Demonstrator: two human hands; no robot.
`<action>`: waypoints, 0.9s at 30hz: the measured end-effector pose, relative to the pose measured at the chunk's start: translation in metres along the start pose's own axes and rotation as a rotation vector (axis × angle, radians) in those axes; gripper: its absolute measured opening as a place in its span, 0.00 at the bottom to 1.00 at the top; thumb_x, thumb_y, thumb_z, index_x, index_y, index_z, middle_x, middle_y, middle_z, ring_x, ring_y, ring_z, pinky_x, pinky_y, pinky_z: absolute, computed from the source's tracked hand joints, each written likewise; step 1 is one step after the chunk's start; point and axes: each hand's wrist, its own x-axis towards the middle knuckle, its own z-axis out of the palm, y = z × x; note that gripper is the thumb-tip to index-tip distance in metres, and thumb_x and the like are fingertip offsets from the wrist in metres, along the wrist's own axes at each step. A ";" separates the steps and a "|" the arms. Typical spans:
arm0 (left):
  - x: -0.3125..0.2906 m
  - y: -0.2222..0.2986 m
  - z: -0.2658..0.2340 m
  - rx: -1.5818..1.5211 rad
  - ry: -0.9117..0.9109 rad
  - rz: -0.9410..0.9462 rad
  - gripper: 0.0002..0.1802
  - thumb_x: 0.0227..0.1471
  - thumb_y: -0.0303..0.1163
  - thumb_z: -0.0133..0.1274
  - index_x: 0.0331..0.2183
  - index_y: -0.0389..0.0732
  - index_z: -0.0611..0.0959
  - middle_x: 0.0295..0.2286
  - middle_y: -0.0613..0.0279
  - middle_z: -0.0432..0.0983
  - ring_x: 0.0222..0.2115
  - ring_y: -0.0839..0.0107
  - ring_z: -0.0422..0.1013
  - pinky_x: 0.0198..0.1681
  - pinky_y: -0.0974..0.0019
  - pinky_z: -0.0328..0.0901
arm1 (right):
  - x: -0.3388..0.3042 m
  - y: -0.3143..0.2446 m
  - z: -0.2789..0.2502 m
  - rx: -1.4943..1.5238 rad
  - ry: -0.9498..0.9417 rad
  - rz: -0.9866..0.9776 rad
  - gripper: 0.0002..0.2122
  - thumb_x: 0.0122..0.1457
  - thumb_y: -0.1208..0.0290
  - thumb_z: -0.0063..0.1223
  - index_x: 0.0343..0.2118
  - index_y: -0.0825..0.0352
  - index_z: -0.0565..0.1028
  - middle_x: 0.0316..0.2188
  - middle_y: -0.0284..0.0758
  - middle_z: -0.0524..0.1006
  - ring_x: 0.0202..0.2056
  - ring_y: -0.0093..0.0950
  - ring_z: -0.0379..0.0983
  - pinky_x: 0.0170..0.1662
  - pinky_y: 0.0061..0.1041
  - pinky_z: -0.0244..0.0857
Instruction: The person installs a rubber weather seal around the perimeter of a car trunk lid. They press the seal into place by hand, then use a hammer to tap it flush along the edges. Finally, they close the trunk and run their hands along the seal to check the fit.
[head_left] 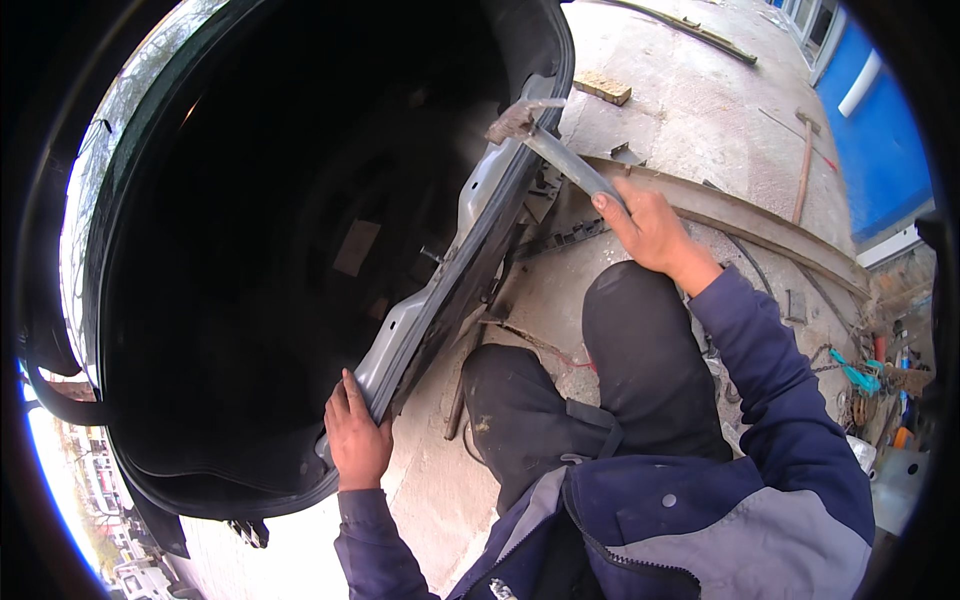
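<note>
My right hand (645, 222) is closed round the grey handle of a claw hammer (577, 165). The hammer's rusty head, with a thin curved claw, hangs over the upper end of a bare grey metal sill (480, 190) along a car's trunk opening. On the lower end of that sill lies my left hand (358, 435), its fingers stretched along the metal and no tool in it. A bolt-like stud (431, 254) sticks out of the sill's inner side, between my hands. The dark trunk interior (250, 250) is mostly too dim to make out.
Behind my right hand a long curved metal beam (740, 205) lies on the concrete. A brick (603, 88) and a long-handled hammer (806, 165) are farther off. Tools and scraps, with a teal cloth (855, 372), crowd the right side near a blue wall (880, 140).
</note>
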 end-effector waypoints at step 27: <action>0.000 0.001 -0.002 -0.020 0.043 -0.025 0.59 0.51 0.42 0.77 0.74 0.29 0.68 0.61 0.41 0.74 0.59 0.43 0.72 0.65 0.43 0.68 | -0.008 0.152 0.057 0.033 0.262 0.424 0.28 0.80 0.45 0.50 0.43 0.71 0.84 0.34 0.61 0.84 0.41 0.63 0.83 0.45 0.56 0.73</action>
